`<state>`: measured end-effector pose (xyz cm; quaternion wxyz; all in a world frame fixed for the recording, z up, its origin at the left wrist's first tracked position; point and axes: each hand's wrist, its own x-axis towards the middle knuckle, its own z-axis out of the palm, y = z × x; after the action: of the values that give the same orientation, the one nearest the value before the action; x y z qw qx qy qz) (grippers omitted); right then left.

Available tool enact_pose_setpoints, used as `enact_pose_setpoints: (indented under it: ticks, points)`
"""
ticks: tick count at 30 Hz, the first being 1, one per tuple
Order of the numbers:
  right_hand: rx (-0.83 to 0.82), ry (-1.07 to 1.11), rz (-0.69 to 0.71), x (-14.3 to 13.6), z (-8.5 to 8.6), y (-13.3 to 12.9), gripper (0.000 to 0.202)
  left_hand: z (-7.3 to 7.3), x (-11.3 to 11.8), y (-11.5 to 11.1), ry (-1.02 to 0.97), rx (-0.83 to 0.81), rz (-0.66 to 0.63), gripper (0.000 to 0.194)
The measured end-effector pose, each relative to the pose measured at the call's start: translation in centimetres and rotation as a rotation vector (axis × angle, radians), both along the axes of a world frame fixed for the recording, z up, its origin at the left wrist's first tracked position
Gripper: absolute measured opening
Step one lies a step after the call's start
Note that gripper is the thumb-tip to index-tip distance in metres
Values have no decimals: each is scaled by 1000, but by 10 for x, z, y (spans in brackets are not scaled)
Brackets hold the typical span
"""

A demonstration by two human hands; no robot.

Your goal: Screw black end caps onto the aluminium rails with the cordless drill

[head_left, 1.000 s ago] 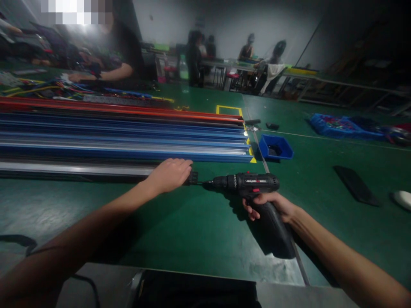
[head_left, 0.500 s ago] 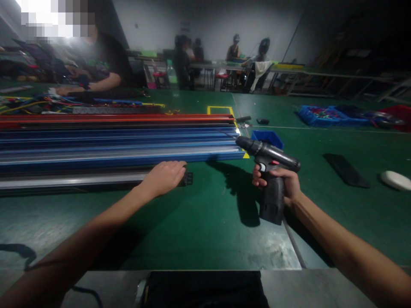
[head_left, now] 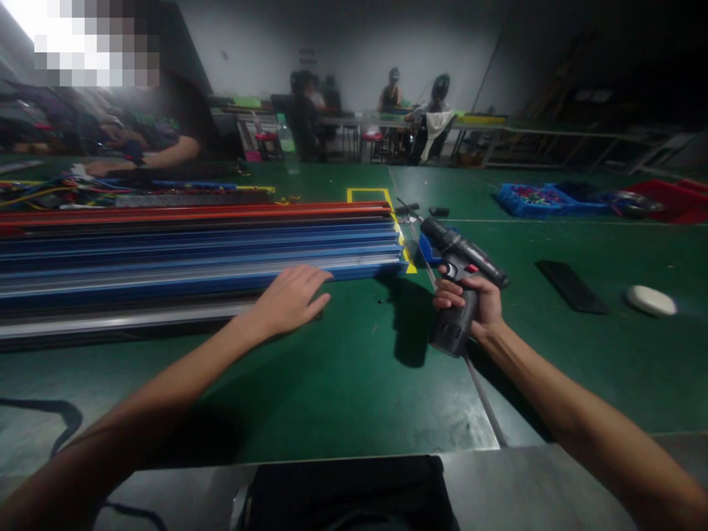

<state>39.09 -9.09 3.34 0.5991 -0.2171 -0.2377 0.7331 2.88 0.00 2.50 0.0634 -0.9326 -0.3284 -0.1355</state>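
Observation:
My right hand (head_left: 484, 304) is wrapped around the grip of a black cordless drill (head_left: 462, 251). Its long thin bit points up and to the left, above the bench. My left hand (head_left: 293, 299) is over the near end of a black and silver metal bar (head_left: 138, 318), fingers stretched out and thumb apart. The hand covers most of that end, so contact is hard to judge. Behind the bar lie several long blue profiles (head_left: 232, 264), side by side. Orange profiles (head_left: 221, 214) run along their far side.
On the green bench (head_left: 332, 398), a small blue bin (head_left: 428, 249) stands behind the drill. To the right are a black flat piece (head_left: 569, 286), a white oval object (head_left: 653, 301), blue trays (head_left: 531, 200) and a red bin (head_left: 680, 200). A co-worker's arm (head_left: 171, 153) rests across the bench.
My left hand has loosened from the bar's end, its thumb now spread away. In my right hand the drill has tilted, its bit now pointing more upward. The view has shifted slightly.

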Motion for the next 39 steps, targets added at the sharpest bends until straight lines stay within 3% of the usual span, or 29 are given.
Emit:
enact_pose_setpoints:
  ticks: [7, 12, 19, 27, 34, 39]
  points:
    - [0, -45, 160, -16, -7, -9, 29, -3, 80, -12, 142, 58, -164, 33]
    - [19, -76, 248, -25, -17, -15, 31, -17, 104, -14, 147, 29, -205, 19]
    - [31, -100, 325, -31, -20, -18, 30, -30, 105, -20, 119, 16, -184, 13]
    - [10, -75, 346, -32, -27, -19, 30, -33, 101, -21, 72, 68, -215, 11]
    - [-27, -28, 372, -35, -29, -19, 30, -35, 67, -30, -130, 249, -349, 19]
    - [-54, -21, 392, -38, -34, -19, 31, -37, 48, -38, -290, 442, -493, 13]
